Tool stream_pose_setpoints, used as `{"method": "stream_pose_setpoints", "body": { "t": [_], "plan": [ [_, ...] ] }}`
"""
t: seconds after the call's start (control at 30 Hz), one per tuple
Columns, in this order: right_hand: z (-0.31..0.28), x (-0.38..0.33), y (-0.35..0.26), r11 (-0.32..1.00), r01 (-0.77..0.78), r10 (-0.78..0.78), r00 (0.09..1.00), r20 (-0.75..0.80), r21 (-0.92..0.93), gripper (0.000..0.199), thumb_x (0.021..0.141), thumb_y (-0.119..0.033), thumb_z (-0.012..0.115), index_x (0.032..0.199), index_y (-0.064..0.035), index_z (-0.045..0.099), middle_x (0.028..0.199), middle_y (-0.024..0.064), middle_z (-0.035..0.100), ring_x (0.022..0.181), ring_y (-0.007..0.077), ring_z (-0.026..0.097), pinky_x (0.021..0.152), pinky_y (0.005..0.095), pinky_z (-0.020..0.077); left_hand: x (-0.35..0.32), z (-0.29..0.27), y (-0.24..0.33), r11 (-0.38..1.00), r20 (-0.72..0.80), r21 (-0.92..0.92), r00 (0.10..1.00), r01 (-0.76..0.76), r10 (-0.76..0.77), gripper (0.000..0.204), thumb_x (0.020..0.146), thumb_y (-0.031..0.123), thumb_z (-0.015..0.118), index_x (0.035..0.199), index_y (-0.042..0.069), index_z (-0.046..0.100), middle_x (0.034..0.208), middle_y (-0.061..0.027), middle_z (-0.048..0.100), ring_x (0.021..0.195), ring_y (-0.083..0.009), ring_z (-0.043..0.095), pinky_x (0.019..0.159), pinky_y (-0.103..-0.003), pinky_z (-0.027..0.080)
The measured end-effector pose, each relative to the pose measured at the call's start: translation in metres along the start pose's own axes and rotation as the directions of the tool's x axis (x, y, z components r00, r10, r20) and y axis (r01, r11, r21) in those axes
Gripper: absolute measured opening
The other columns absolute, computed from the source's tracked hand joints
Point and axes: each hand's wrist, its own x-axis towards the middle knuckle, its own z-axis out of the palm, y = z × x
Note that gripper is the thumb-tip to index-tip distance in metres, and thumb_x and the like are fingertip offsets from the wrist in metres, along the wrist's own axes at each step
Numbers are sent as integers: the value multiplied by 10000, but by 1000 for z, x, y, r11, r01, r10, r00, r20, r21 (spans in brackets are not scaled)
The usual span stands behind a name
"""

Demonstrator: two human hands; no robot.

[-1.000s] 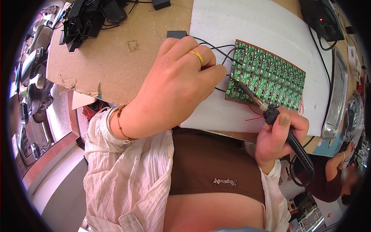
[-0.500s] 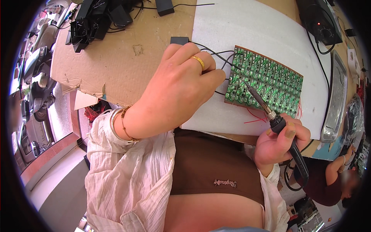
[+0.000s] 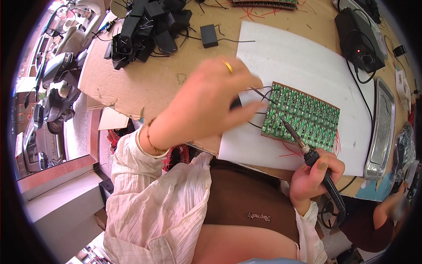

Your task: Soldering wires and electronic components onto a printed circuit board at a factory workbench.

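Observation:
My left hand (image 3: 206, 97), smeared by motion, hovers left of a green circuit board panel (image 3: 303, 115); its thumb and forefinger are apart, with nothing visible gripped between them. Part of a black box (image 3: 236, 103) shows through that gap, mostly hidden by the hand. Black wires (image 3: 258, 91) run from beside the fingers to the panel's left edge. My right hand (image 3: 314, 178) is closed round the handle of a soldering iron (image 3: 311, 157), its tip over the left part of the panel; whether it touches cannot be made out.
The panel rests on a white foam sheet (image 3: 272, 48) over cardboard (image 3: 171, 94). Black boxes with wires (image 3: 151, 33) are piled at the far left; a single box (image 3: 209, 36) lies beside them. At right are a soldering station (image 3: 358, 42), its cord and a metal tray (image 3: 380, 132).
My left thumb and forefinger have come apart from their pinch near the wires. The view has shifted, so the table appears lower. The iron stays in my right hand over the panel.

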Motion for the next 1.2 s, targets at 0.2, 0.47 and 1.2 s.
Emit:
{"method": "stream_pose_setpoints", "body": {
  "t": [0.2, 0.47, 1.2],
  "plan": [
    [0, 1, -1, 999, 30, -31, 998, 56, 26, 201, 957, -195, 588, 919, -43, 464, 707, 88, 504, 529, 82, 373, 539, 239, 343, 25, -27, -58, 836, -56, 532, 991, 136, -125, 490, 767, 236, 788, 1192, 37, 647, 1206, -127, 606, 1117, -306, 539, 975, -406, 446],
    [-5, -3, -1, 997, -45, 45, 999, 4, 65, 263, 907, -189, 680, 972, -40, 473, 745, 85, 547, 638, 113, 463, 580, 261, 402, 55, 6, -105, 973, 109, -19, 967, -230, 231, 228, 888, 178, 667, 1066, 44, 713, 922, -103, 713, 910, -276, 650, 851, -372, 499],
    [8, 33, -13, 996, -85, 81, 990, -117, -26, 239, 916, -155, 689, 983, -36, 494, 776, 61, 562, 561, 65, 453, 539, 207, 378, 53, 25, -16, 974, 295, -173, 935, -149, 195, 140, 873, 172, 658, 866, 36, 693, 778, -109, 654, 753, -318, 613, 725, -401, 483]
  ]
}}
